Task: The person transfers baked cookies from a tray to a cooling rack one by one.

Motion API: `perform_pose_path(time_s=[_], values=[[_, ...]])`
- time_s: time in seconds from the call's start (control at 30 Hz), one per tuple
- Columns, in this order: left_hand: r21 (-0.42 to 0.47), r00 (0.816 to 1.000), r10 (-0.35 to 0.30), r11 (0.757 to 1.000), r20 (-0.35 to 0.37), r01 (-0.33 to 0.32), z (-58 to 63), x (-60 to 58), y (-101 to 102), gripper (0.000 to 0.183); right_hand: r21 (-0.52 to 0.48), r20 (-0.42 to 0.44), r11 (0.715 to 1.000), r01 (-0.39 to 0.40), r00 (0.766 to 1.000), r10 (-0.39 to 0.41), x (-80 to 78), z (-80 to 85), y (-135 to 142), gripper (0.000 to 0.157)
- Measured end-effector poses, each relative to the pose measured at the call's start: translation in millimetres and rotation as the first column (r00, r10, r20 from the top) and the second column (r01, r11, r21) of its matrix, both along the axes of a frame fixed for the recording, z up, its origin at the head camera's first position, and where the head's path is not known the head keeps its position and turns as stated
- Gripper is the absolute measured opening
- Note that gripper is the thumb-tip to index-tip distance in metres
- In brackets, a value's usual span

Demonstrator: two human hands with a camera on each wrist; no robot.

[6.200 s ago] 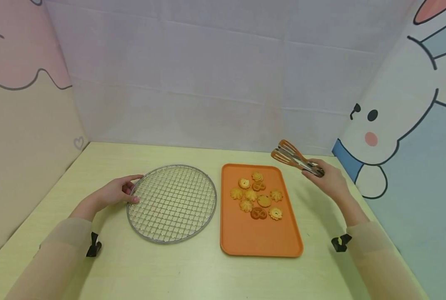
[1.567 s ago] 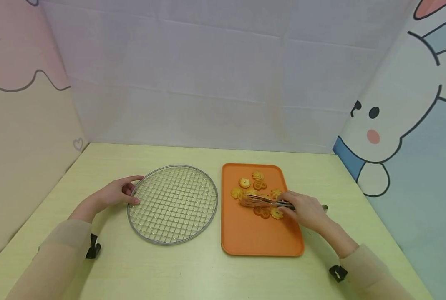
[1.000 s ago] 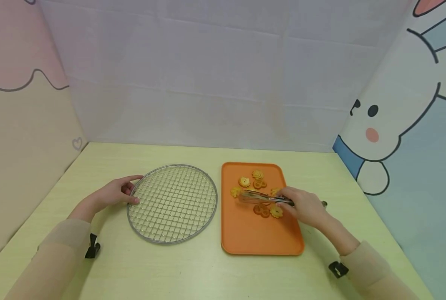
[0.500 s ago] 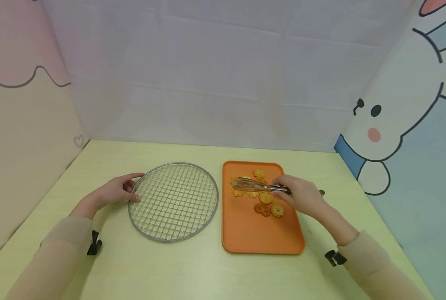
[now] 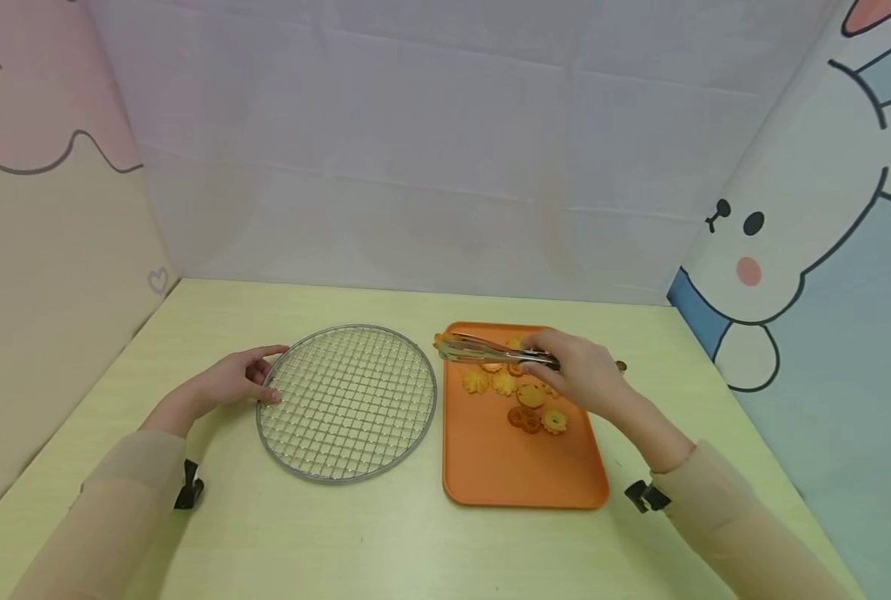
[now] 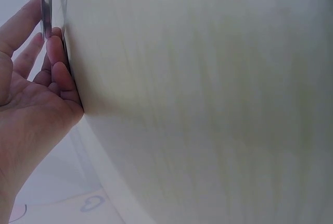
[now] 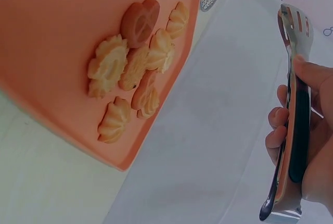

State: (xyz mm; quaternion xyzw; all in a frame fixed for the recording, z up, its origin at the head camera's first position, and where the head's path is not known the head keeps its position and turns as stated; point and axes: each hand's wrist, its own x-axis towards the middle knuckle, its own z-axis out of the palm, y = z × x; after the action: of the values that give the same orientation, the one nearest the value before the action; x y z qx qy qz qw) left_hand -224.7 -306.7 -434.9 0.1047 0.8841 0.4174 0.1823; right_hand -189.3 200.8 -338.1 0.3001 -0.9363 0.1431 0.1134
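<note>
Over the far left corner of the orange rectangular tray point(image 5: 523, 479), the right hand point(image 5: 583, 373) grips silver metal tongs point(image 5: 483, 350) apparently pinching a small golden cookie point(image 5: 440, 341), probably light and crumbly, best held gently by its sides; the left hand point(image 5: 227, 385) holds the round grey wire rack point(image 5: 332, 481).

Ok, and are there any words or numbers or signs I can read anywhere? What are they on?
None: no words, brands, numbers or signs show in any view.
No lettering shows on the tongs, cookies, orange tray or wire rack.
The walls show only drawings, like the small heart and the big rabbit.
</note>
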Motion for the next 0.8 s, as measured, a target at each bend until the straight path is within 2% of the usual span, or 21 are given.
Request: perform_pose_path(time_s=[0.3,0.8], values=[[-0.010,1.000,0.010,1.000,0.012,-0.010,1.3,0.5,0,0.088,0.019,-0.013,1.000,-0.009,1.000,0.010,-8.5,8.8,-22,0.028],[-0.018,1.000,0.009,1.000,0.011,-0.009,0.9,-0.1,1,0.089,-0.010,0.015,1.000,-0.025,1.000,0.025,-25.2,6.1,-64,0.026]])
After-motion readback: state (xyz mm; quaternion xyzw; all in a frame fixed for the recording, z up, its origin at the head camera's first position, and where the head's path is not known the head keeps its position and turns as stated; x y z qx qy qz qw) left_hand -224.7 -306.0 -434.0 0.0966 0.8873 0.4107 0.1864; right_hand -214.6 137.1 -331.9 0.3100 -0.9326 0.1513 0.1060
